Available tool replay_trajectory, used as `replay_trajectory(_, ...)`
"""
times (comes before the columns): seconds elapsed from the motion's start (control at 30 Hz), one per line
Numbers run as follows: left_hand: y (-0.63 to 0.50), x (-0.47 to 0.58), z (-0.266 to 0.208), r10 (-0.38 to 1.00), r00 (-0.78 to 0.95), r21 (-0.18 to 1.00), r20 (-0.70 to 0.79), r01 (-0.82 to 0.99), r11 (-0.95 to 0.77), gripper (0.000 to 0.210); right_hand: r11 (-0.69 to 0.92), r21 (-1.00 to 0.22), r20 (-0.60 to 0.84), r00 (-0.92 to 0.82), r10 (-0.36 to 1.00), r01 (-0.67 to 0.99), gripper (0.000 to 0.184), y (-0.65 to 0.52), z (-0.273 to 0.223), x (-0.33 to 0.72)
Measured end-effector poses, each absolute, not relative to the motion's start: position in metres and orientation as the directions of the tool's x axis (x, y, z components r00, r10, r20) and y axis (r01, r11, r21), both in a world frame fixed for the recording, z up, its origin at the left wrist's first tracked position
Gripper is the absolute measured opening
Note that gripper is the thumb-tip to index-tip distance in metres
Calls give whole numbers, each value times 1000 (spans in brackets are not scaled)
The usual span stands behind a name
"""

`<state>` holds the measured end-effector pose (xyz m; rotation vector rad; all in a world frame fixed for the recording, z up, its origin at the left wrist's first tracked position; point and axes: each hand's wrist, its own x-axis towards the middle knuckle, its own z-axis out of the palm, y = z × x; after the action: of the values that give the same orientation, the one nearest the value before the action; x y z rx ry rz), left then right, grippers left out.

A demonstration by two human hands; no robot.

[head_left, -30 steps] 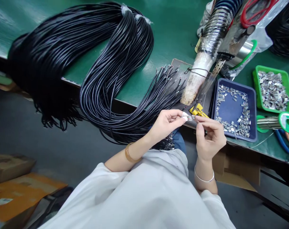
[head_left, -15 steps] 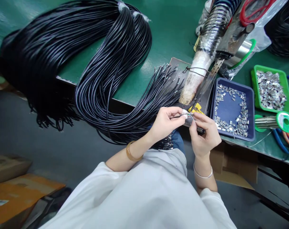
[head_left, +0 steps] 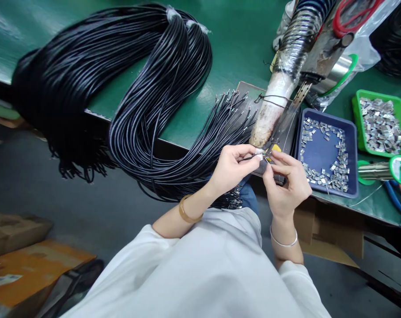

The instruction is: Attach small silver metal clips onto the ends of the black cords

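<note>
Black cable [head_left: 247,158], at three o'clock from mid-view, is reached by the left forearm [head_left: 172,222] from seven o'clock and the right forearm [head_left: 288,255] from six. By the left hand [head_left: 232,163], turned toward two o'clock, it is pinched near its tip between thumb and forefinger. The right hand [head_left: 283,183] is bent toward ten o'clock, fingertips close to that tip; whether anything is pinched cannot be told. Fine handling of the cable's end is judged in hand, calling next for a steady left hold and small right-finger adjustments. Beyond, the cable bundle [head_left: 147,145] is spread at ten o'clock, the blue tray [head_left: 321,152] set at two.
</note>
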<state>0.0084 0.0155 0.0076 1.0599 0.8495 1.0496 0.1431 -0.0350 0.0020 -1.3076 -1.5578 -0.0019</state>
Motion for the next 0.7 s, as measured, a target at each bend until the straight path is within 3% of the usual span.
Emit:
replay_trajectory(0.37,14,7,8,962,265,976,-63,-186,116,14,353,-569,678,181,712,742,16,-36,4,142)
replay_trajectory(0.7,15,6,4,946,305,962,-105,-209,174,15,355,-645,637,219,739,677,13,-39,-1,143)
